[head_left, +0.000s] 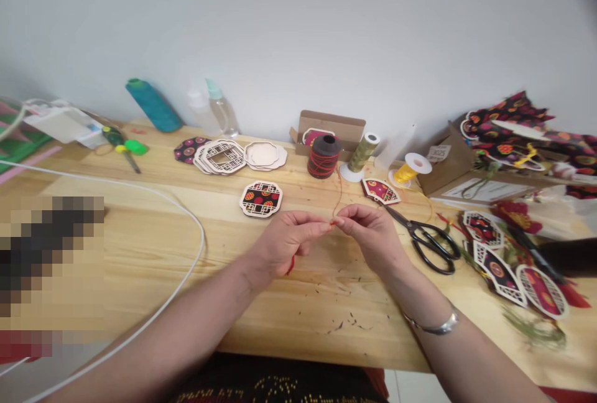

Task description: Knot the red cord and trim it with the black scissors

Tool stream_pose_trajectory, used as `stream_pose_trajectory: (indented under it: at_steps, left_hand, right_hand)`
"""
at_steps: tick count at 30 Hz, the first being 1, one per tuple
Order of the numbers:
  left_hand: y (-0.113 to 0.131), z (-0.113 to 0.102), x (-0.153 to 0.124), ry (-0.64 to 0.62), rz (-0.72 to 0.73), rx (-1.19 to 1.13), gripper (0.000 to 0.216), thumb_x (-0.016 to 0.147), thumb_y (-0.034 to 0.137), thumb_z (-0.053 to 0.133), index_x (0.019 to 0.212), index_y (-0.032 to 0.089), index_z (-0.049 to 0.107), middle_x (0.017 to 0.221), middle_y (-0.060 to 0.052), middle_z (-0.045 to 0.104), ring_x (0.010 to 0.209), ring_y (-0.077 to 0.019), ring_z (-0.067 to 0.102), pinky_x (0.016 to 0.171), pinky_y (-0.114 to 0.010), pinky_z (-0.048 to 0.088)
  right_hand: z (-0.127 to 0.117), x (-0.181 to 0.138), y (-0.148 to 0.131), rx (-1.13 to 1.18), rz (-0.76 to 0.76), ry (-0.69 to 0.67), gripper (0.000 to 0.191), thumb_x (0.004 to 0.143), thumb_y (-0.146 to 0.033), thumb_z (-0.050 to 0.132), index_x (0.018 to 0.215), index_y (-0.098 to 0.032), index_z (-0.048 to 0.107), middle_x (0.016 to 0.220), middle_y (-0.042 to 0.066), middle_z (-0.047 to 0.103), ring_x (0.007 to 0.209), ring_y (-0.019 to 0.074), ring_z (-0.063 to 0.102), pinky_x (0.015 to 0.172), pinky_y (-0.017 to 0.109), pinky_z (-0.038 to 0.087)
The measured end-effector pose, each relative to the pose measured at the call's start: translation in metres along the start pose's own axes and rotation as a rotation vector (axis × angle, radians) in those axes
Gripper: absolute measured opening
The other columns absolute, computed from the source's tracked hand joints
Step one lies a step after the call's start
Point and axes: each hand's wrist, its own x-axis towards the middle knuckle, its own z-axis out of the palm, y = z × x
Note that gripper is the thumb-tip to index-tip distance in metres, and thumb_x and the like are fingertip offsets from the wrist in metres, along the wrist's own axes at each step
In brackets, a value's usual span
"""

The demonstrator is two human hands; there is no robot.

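My left hand and my right hand meet over the middle of the wooden table, each pinching a thin red cord. A short red end hangs below my left palm, and a strand rises from between my fingertips toward a dark spool wound with red cord. Just left of my hands lies an octagonal wooden frame ornament backed with patterned fabric. Black-handled scissors rest to the right of my right hand, their blades near a fan-shaped ornament.
Stacked wooden frames, a teal thread cone and a spray bottle stand along the wall. A yellow thread spool and a cardboard box of fabric are at right, above finished ornaments. A white cable curves across the left.
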Motion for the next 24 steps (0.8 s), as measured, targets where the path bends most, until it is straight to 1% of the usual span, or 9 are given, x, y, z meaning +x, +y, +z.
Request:
stream_pose_trajectory:
  at_steps: [2,4,6,10,12,15,18,24]
  left_hand:
    - [0.001,0.0,0.001,0.014,-0.016,-0.048,0.015,0.057,0.029,0.078,0.067,0.018,0.074,0.046,0.004,0.05,0.037,-0.0013,0.024,0.036,-0.019,0.014]
    - [0.002,0.0,0.001,0.035,-0.035,-0.081,0.016,0.057,0.029,0.079,0.066,0.017,0.073,0.045,0.006,0.046,0.036,-0.0006,0.023,0.036,-0.018,0.013]
    - [0.002,0.0,0.001,0.047,-0.045,-0.103,0.016,0.057,0.029,0.079,0.065,0.016,0.072,0.043,0.008,0.041,0.036,-0.0005,0.022,0.036,-0.017,0.013]
    - [0.001,0.0,0.002,0.057,-0.029,-0.104,0.018,0.059,0.03,0.079,0.066,0.015,0.071,0.039,0.009,0.034,0.035,-0.0013,0.021,0.036,-0.018,0.013]
    - [-0.001,0.0,0.002,0.07,-0.021,-0.089,0.018,0.059,0.03,0.078,0.066,0.015,0.071,0.038,0.009,0.033,0.035,-0.0016,0.022,0.037,-0.019,0.012]
    - [-0.003,0.001,0.002,0.082,-0.009,-0.058,0.019,0.061,0.031,0.078,0.068,0.015,0.071,0.039,0.009,0.034,0.035,-0.0018,0.022,0.037,-0.021,0.01]
    - [-0.005,0.001,0.003,0.087,0.019,-0.023,0.02,0.062,0.033,0.077,0.069,0.014,0.071,0.039,0.009,0.034,0.035,-0.0024,0.023,0.038,-0.022,0.009]
    - [-0.006,0.001,0.003,0.116,0.066,0.012,0.02,0.064,0.032,0.076,0.069,0.014,0.071,0.039,0.008,0.036,0.037,-0.0025,0.023,0.039,-0.022,0.01]
  right_hand:
    - [0.003,-0.002,0.0,-0.015,-0.03,0.024,0.015,0.067,-0.031,0.072,0.068,-0.018,0.065,0.065,0.0,0.064,0.057,0.0109,0.053,0.056,0.025,0.044]
    - [0.004,-0.005,-0.001,-0.078,-0.112,0.04,0.01,0.072,-0.027,0.069,0.072,-0.018,0.067,0.068,0.001,0.065,0.061,0.0124,0.056,0.058,0.026,0.046]
    - [0.005,-0.007,-0.002,-0.211,-0.255,0.061,0.005,0.077,-0.023,0.064,0.075,-0.019,0.068,0.07,0.002,0.066,0.065,0.0133,0.057,0.061,0.027,0.047]
    - [0.006,-0.012,-0.003,-0.537,-0.607,0.124,0.01,0.083,-0.015,0.058,0.08,-0.019,0.067,0.075,0.004,0.065,0.072,0.0155,0.057,0.066,0.03,0.046]
    - [0.006,-0.013,-0.002,-0.662,-0.712,0.136,0.01,0.084,-0.014,0.058,0.082,-0.017,0.067,0.076,0.006,0.065,0.074,0.017,0.056,0.067,0.032,0.046]
    - [0.004,-0.014,-0.001,-0.762,-0.758,0.129,0.01,0.085,-0.013,0.057,0.085,-0.017,0.066,0.077,0.007,0.065,0.074,0.0177,0.054,0.067,0.033,0.045]
    - [0.003,-0.014,0.0,-0.783,-0.773,0.108,0.012,0.086,-0.012,0.055,0.088,-0.017,0.065,0.079,0.006,0.065,0.075,0.0175,0.053,0.067,0.034,0.044]
    - [0.002,-0.015,0.0,-0.861,-0.884,0.104,0.013,0.084,-0.009,0.057,0.091,-0.017,0.064,0.08,0.007,0.066,0.075,0.0181,0.053,0.066,0.034,0.042]
